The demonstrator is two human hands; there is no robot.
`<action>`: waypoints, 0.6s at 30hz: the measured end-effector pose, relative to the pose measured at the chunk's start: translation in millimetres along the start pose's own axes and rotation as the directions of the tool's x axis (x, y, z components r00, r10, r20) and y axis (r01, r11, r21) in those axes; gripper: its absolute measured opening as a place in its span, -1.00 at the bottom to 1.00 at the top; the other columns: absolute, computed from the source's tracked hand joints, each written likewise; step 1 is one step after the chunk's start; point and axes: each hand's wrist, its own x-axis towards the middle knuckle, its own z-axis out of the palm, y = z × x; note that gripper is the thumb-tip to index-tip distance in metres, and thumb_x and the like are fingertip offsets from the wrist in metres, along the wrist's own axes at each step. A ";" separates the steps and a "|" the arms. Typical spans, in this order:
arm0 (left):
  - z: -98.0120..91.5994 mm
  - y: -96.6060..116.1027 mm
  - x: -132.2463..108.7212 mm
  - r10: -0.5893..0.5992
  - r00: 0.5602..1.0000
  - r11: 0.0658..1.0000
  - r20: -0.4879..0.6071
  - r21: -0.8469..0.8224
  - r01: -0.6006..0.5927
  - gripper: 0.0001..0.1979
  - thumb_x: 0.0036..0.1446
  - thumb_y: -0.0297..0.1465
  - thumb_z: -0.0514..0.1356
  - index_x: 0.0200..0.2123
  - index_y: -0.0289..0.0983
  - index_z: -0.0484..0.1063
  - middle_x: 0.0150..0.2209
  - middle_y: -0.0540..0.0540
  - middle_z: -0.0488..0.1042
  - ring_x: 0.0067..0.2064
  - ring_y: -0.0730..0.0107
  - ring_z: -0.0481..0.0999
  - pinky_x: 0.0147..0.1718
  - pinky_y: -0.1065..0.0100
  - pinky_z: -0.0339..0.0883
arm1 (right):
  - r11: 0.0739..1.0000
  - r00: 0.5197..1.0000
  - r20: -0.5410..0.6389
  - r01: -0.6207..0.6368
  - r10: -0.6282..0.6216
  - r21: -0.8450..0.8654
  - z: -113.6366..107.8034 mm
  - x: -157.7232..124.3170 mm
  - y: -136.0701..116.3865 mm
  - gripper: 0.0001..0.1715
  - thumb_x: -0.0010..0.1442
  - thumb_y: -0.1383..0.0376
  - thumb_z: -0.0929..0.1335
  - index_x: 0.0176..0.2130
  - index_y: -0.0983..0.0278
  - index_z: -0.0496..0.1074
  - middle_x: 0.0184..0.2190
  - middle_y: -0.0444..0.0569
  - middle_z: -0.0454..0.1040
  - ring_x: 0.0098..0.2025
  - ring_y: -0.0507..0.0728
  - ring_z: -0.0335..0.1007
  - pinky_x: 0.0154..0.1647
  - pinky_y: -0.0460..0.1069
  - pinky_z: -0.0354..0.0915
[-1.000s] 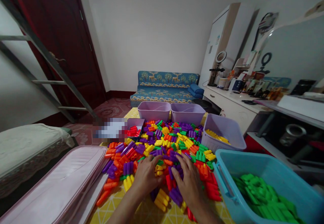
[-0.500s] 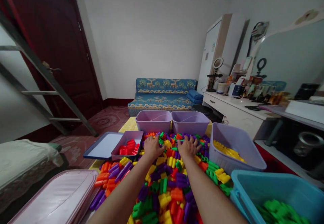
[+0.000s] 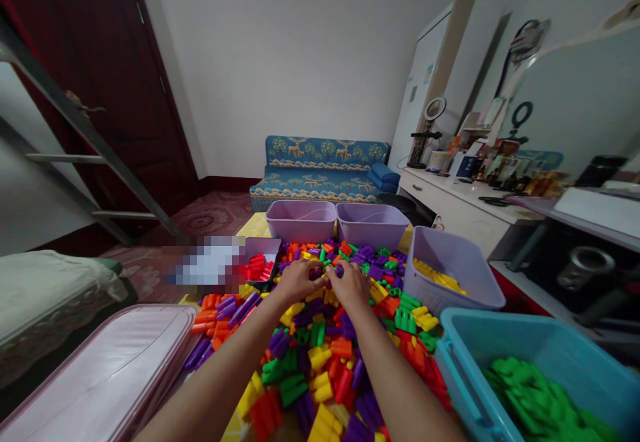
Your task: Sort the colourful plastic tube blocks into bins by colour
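A big heap of plastic tube blocks (image 3: 325,335) in purple, yellow, orange, green and red covers the yellow table. Both my arms reach out over it. My left hand (image 3: 296,281) and my right hand (image 3: 351,285) lie close together on the far middle of the heap, fingers curled down into purple blocks (image 3: 320,271); what they grip is hidden. Two purple bins (image 3: 301,221) (image 3: 373,223) stand just beyond my hands.
A purple bin with yellow blocks (image 3: 445,275) and a blue bin with green blocks (image 3: 530,375) sit to the right. A small tray of red blocks (image 3: 260,265) is at the left, a pink lid (image 3: 105,375) nearer. A dresser, sofa and ladder surround the table.
My hands went from the near part of the heap out to its far edge, then drew back a little and came together, fingers curling onto blocks.
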 end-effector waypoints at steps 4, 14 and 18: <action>-14.3 17.2 -75.1 0.150 0.988 0.987 0.030 -0.054 -0.148 -0.24 -0.06 0.10 0.18 0.20 -0.03 0.23 0.24 -0.20 0.19 0.21 -0.03 0.24 0.12 0.03 0.18 | 0.969 0.964 -0.099 0.243 -0.247 -0.050 -25.9 -85.3 37.4 -0.31 0.16 -0.08 0.23 0.18 0.17 0.26 0.23 0.09 0.19 0.27 0.32 0.03 0.21 0.24 0.03; 43.2 37.7 -185.5 0.300 0.952 0.940 0.059 0.148 -0.306 0.03 -0.23 0.09 0.28 0.30 0.03 -0.05 0.38 -0.17 -0.23 0.33 -0.30 -0.12 0.19 -0.31 -0.21 | 0.875 0.913 0.057 0.404 -0.404 -0.269 -0.6 -209.1 142.0 -0.09 0.06 -0.03 0.33 0.31 0.05 0.00 0.35 0.08 -0.07 0.34 0.47 -0.22 0.19 0.45 -0.08; 50.6 37.3 -165.4 0.243 0.966 0.957 -0.089 0.183 -0.224 -0.17 -0.07 -0.08 0.25 0.28 0.04 0.04 0.37 -0.09 -0.15 0.34 -0.14 -0.10 0.24 -0.19 -0.18 | 0.901 0.921 0.072 0.390 -0.384 -0.191 -10.5 -181.1 111.5 0.07 0.02 -0.01 0.38 0.34 0.04 -0.19 0.38 0.00 -0.28 0.37 0.41 -0.32 0.25 0.38 -0.09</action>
